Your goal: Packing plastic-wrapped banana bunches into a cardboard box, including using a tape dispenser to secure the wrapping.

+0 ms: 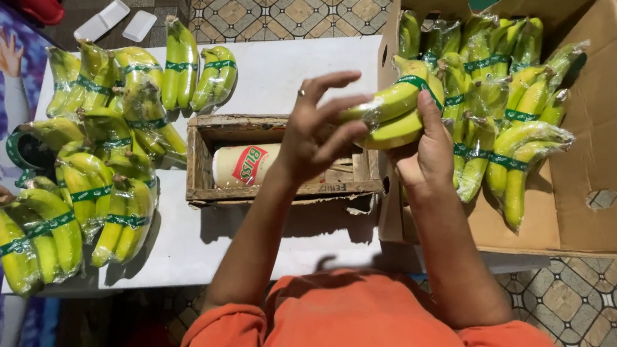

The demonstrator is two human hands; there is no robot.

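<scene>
A small bunch of green-yellow bananas (395,114), wrapped in clear film with a green band, lies sideways in the air just above the cardboard box's (608,155) edge.

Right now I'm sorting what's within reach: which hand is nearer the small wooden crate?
Left. The left hand hovers directly above the wooden crate, fingers spread; the right hand is off its right end, gripping a banana bunch.

Single head view, steeply downward, close over table (288,67)
</scene>
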